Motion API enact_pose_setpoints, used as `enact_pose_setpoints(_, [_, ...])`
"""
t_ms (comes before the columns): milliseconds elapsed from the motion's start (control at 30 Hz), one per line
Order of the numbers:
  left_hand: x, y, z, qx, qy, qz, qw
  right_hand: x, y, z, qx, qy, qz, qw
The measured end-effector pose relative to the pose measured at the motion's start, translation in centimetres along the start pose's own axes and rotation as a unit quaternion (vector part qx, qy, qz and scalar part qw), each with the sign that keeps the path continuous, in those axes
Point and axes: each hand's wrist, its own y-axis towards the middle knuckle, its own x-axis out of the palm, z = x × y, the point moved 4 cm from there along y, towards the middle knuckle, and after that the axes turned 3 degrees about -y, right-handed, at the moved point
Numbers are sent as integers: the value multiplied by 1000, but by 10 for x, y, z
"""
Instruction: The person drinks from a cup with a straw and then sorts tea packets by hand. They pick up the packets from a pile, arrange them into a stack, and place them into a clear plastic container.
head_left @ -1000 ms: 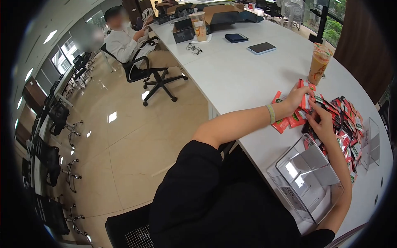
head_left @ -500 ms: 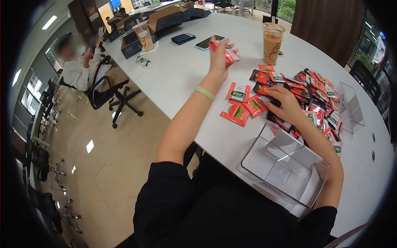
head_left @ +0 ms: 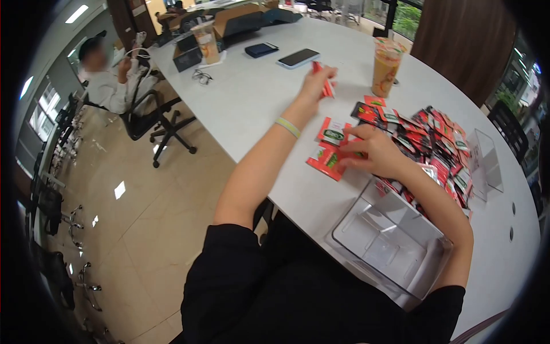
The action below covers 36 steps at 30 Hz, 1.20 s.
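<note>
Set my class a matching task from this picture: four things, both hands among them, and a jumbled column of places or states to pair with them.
Things
1. Left hand
2. Right hand
3. Clear plastic bin
4. Phone

Places and states
A. Flat on the white table, beside the dark wallet
B. Gripping red packaging
C. Near the table edge, close by the person's black top
D. Low over loose red sachets

Right pairs: 1-B, 2-D, 3-C, 4-A
</note>
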Motion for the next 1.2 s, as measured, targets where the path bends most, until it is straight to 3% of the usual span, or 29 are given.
enact_pose_setpoints(167, [9,-7,-6,42,46,-3,998,22,6,2,-26,-5,-23,999])
enact_pose_setpoints(233, [7,-4,-8,49,83,-5,995,19,4,8,53,15,6,998])
enact_pose_setpoints(267, [5,1,-14,52,87,9,995,19,0,13,43,11,49,998])
enact_pose_setpoints(333, [3,9,-17,131,150,-14,980,7,1,14,102,63,80,990])
enact_pose_setpoints(467, [21,-32,11,232,269,-18,935,4,-7,48,203,198,243,927])
enact_pose_setpoints(567, [40,-51,9,108,280,-157,941,7,-13,61,243,240,270,900])
enact_pose_setpoints(600, [39,-45,-2,108,280,-156,941,10,-13,67,264,308,254,878])
enact_pose_setpoints(667, [48,-51,-9,314,456,-208,806,11,-14,68,284,374,234,851])
enact_pose_setpoints(700, [47,-49,-17,216,411,-241,852,8,-15,66,313,422,236,818])
enact_pose_setpoints(733, [48,-49,-18,217,411,-240,852,7,-16,65,341,468,237,780])
enact_pose_setpoints(833, [46,-48,-18,231,399,-212,861,3,-9,54,293,518,245,765])
enact_pose_setpoints(867, [42,-45,-20,193,393,-198,877,7,-9,53,293,517,247,765])
enact_pose_setpoints(900, [40,-43,-19,154,386,-185,891,10,-9,51,267,432,246,825])
enact_pose_setpoints(967, [34,-38,-16,193,398,-186,878,5,-10,40,228,232,194,926])
enact_pose_setpoints(1000, [36,-38,-13,228,407,-182,865,5,-10,30,186,191,179,947])
enact_pose_setpoints(1033, [31,-37,-20,109,313,-209,920,1,-7,19,121,119,162,972])
enact_pose_setpoints(1067, [29,-37,-21,111,311,-215,919,-1,-4,9,55,44,141,987])
enact_pose_setpoints(1200, [17,-38,-28,55,183,-219,957,4,-7,-3,19,-37,156,987])
